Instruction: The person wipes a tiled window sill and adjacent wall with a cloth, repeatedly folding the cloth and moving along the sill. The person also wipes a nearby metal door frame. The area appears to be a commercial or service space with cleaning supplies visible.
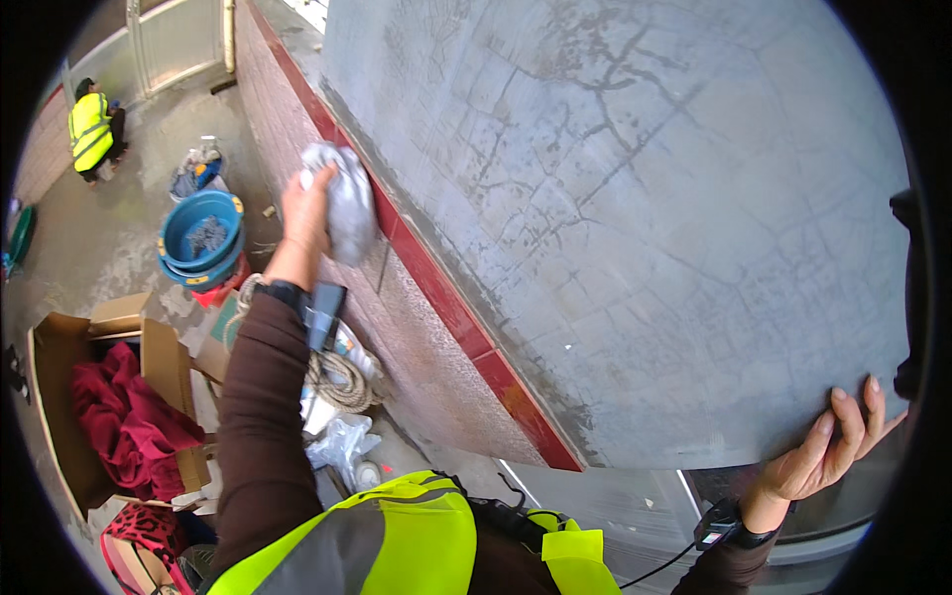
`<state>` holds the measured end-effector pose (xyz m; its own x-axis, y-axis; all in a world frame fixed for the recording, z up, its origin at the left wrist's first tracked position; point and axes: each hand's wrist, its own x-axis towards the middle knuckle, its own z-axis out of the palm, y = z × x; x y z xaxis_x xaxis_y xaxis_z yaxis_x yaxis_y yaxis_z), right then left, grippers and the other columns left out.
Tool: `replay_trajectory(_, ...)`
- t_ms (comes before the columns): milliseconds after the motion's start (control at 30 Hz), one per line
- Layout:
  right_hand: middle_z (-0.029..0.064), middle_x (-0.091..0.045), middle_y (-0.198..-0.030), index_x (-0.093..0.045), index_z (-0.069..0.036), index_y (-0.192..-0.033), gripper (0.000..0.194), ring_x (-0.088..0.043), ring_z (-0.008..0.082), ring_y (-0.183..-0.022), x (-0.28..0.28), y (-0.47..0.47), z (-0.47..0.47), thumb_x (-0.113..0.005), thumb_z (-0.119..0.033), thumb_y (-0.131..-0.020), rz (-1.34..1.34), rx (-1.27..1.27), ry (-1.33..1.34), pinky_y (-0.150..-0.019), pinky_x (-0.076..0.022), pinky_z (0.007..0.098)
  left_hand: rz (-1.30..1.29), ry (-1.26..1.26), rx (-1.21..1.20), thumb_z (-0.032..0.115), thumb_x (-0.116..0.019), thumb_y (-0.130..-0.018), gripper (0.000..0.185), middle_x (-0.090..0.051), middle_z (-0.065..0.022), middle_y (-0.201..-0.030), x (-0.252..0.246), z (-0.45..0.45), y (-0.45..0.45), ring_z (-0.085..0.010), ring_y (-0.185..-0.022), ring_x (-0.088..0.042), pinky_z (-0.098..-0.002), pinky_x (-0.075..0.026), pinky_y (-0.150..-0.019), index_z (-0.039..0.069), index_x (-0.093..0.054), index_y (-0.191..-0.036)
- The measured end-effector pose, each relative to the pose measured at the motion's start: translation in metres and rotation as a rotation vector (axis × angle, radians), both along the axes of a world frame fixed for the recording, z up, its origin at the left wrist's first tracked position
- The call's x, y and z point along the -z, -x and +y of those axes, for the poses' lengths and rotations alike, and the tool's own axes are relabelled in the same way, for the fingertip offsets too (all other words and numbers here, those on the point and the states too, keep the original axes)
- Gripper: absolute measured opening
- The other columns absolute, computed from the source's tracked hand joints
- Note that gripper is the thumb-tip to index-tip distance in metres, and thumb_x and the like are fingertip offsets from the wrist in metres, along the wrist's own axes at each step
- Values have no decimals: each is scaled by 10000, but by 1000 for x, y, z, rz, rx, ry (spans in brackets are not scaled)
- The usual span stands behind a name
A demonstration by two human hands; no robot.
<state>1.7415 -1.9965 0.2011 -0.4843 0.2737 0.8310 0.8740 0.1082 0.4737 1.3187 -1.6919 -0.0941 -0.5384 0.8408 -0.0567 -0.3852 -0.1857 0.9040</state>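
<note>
My left hand (303, 212) holds a bunched grey-white cloth (348, 204) against the red tile border (476, 327), where it meets the pink tiled wall (424, 357). The cloth looks slightly blurred. Beside the border spreads a grey cement surface (639, 245) with dark, branching cracks. Far to the right, my right hand (825, 446) rests at that surface's near edge with fingers spread. Nothing shows in its grasp. A small device (718, 524) with a cable is strapped to the right wrist.
Stacked blue basins (236, 238) stand on the concrete floor at left. Nearer are a cardboard box (167, 364) with dark red cloth (126, 424), coiled rope (342, 383) and a clear plastic bag (346, 446). A person in a yellow vest (93, 130) crouches at far left.
</note>
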Motion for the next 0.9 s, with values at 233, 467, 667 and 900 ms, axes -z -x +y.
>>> replay_trajectory(233, 116, -505, -1280, -589, -48, -956, 160, -382, 258, -1301, 5, -2, -4, -483, -129, -867, 107, -25, -4, -1173, -123, 488, 274, 141, -105, 363, -715, -805, 475, -665, -114, -1041, -29, 98, 82, -214, -887, -627, -348, -495, -792, 19, -636, -1123)
replay_trajectory(467, 89, -537, -1158, -544, -48, -937, 169, -372, 240, -1310, 6, -1, -14, -464, -169, -852, 129, 108, -80, -1177, -152, 477, 520, 306, -60, 352, -734, -733, 553, -690, -167, -1021, -12, 186, 112, -249, -861, -666, -361, -518, -758, -31, -646, -1123)
replay_trajectory(667, 105, -523, -1258, -574, -24, -1023, 234, -388, 243, -1312, 2, -15, -25, -413, -136, -896, 113, 101, -58, -1184, -153, 473, 581, 371, -32, 358, -723, -705, 561, -698, -175, -977, -15, 214, 136, -256, -796, -681, -370, -523, -716, -70, -656, -1062)
replay_trajectory(900, 102, -526, -1244, -579, -25, -1034, 240, -386, 248, -1315, 1, -22, -32, -408, -143, -915, 109, 155, -57, -1186, -158, 470, 495, 321, -5, 362, -716, -739, 543, -697, -178, -960, -21, 199, 121, -262, -787, -683, -387, -526, -698, -87, -660, -1040)
